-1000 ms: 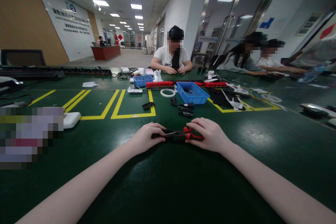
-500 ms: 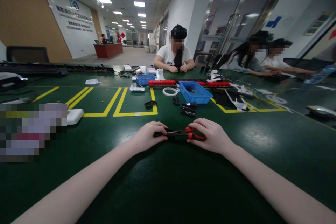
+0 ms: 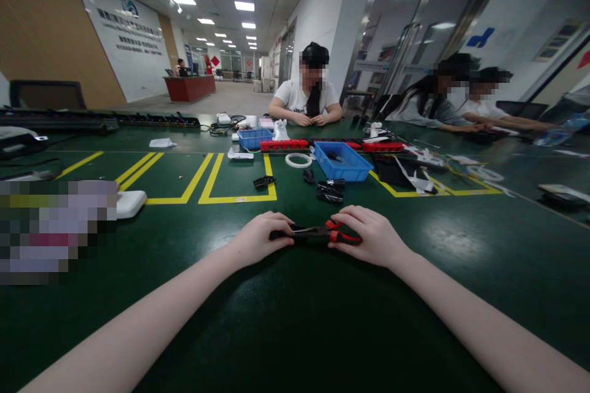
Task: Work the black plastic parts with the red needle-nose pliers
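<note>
My right hand [image 3: 366,236] is closed around the red-and-black handles of a pair of long-nose pliers [image 3: 318,231]. The jaws point left and reach to the fingertips of my left hand [image 3: 263,238]. Between its thumb and fingers my left hand pinches a small black piece [image 3: 278,235], mostly hidden by the fingers, so its kind does not show. The plier tips meet this piece, just above the green table [image 3: 295,313]. Beyond my hands lie a bundle of shiny black parts [image 3: 330,191] and smaller black pieces [image 3: 264,182].
A blue bin [image 3: 343,163] stands past the black parts, with a white ring [image 3: 298,161] to its left. Red strips [image 3: 284,145] lie farther back. A white box [image 3: 131,204] sits at left. Across the table sits a person [image 3: 304,101]; two others sit at right.
My hands and the pliers stay almost in place. The person across the table has shifted their hands slightly to the left.
</note>
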A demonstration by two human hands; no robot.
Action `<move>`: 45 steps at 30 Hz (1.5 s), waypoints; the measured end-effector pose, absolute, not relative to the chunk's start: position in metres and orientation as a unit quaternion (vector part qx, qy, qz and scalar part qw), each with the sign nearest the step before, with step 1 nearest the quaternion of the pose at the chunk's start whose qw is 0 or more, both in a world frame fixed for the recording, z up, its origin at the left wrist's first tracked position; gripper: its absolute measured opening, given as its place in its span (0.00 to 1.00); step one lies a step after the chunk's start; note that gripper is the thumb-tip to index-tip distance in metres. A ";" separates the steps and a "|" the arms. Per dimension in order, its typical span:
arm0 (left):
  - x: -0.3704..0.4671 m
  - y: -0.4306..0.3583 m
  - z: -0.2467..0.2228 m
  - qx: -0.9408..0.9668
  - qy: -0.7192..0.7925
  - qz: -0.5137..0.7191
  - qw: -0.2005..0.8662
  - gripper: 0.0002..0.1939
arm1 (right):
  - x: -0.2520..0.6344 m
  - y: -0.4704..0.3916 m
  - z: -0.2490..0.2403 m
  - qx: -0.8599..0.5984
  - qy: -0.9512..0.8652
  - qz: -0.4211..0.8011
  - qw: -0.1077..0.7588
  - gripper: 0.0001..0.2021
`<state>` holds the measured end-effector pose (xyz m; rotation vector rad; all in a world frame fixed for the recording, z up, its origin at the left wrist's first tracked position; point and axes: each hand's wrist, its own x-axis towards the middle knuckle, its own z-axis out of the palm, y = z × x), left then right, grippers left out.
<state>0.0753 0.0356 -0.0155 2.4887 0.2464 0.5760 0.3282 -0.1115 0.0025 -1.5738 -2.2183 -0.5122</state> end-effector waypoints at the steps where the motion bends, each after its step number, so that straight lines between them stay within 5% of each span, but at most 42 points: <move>1: 0.075 0.036 -0.016 0.930 0.091 0.216 0.283 0.03 | 0.328 -0.112 0.002 -0.559 -0.788 -0.179 0.186 0.20; 45: 0.076 0.035 -0.016 0.932 0.090 0.221 0.272 0.05 | 0.331 -0.110 0.005 -0.542 -0.804 -0.190 0.151 0.20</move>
